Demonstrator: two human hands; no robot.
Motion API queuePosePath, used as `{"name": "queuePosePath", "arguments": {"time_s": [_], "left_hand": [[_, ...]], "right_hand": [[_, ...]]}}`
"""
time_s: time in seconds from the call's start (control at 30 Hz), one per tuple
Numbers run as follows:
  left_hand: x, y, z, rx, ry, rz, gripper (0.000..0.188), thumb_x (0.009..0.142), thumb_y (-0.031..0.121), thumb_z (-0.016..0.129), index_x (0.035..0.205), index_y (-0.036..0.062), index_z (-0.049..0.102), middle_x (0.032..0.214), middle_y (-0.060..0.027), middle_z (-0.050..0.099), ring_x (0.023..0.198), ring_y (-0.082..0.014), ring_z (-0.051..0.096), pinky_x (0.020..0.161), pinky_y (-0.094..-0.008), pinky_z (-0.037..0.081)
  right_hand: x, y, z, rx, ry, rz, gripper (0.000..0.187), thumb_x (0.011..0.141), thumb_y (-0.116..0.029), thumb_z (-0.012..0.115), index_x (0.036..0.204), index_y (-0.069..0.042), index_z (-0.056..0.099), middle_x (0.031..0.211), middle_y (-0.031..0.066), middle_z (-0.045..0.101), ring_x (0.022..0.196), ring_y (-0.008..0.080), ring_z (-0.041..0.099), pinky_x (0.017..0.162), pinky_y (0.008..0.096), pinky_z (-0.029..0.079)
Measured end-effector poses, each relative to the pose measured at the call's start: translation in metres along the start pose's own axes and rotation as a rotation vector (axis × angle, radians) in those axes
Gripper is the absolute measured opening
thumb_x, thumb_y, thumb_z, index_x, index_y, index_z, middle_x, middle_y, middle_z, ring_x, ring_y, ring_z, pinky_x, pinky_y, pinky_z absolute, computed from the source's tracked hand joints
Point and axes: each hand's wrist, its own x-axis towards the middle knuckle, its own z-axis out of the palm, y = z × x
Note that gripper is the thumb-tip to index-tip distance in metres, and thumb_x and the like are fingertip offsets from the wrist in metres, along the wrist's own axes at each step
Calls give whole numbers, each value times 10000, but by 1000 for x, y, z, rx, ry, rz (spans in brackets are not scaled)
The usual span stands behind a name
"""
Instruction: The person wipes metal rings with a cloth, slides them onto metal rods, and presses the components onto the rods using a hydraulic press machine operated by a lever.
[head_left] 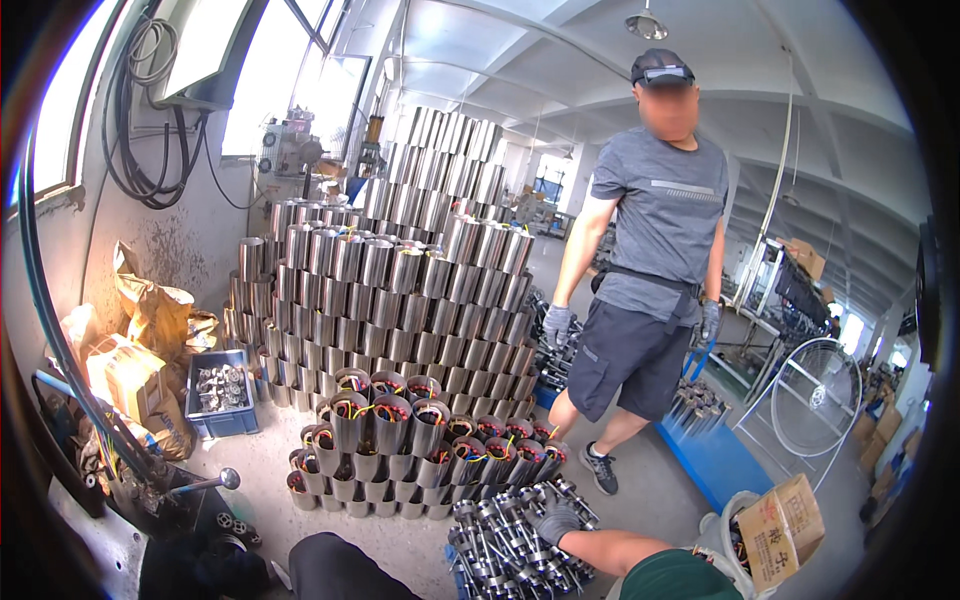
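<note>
Many small metal parts [222, 388] lie in a blue bin [225, 426] on the left side. To the right of it, and farther, steel cylinders [400, 300] stand in high rows; nearer to me is a lower stack of tubes [390, 428] with coloured wires [347, 409] inside. Just right of these tubes, near me, is the pile of metal shafts [505, 550]. My right hand [555, 522], in a grey glove, reaches onto its far right part; I cannot tell if the fingers are clamped on a shaft. Farther to the right, a co-worker [660, 210] stands before a blue platform [715, 465]. Near right, a carton [785, 530] sits in a pale bucket [728, 540].
</note>
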Motion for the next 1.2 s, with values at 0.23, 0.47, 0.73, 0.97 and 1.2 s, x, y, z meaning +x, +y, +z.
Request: {"name": "queuePosePath", "arguments": {"time_s": [0.23, 0.47, 0.73, 0.97, 1.2], "left_hand": [[-4, 4, 5, -105, 72, -111, 743, 990, 623, 495, 1533, 117, 466, 1469, -139, 557, 1325, -268, 517, 1099, -428, 431], [-5, 6, 9, -210, 150, -229, 830, 954, 704, 485, 1546, 124, 446, 1509, -136, 529, 1367, -273, 487, 1132, -426, 406], [-36, 17, -17, -190, 114, -225, 853, 966, 701, 461, 1577, 108, 393, 1578, -132, 460, 1426, -272, 434, 1172, -416, 370], [-34, 12, -28, -227, 29, -112, 787, 992, 621, 488, 1561, 81, 416, 1579, -127, 462, 1454, -243, 402, 1190, -402, 347], [-10, -37, -8, -647, 218, -204, 702, 975, 544, 592, 1489, 73, 509, 1474, -135, 560, 1333, -264, 522, 1099, -424, 438]], "right_hand": [[-4, -6, -12, 26, -52, 12, 950, 830, -667, 631, 1548, -109, 360, 1449, 375, 453, 1342, 523, 466, 1125, 601, 376], [-5, -13, -19, 29, -88, 21, 954, 838, -672, 617, 1550, -96, 349, 1447, 382, 450, 1345, 525, 460, 1132, 596, 369], [0, -1, -4, -60, -21, -34, 959, 850, -677, 605, 1557, -91, 329, 1424, 381, 469, 1306, 509, 504, 1103, 572, 406], [1, 3, 5, -43, -21, -28, 962, 852, -667, 611, 1564, -94, 312, 1405, 368, 494, 1274, 504, 530, 1082, 574, 422], [-1, 5, 8, -90, 21, -37, 970, 845, -687, 612, 1558, -96, 320, 1401, 375, 491, 1273, 514, 523, 1085, 583, 414]]}}
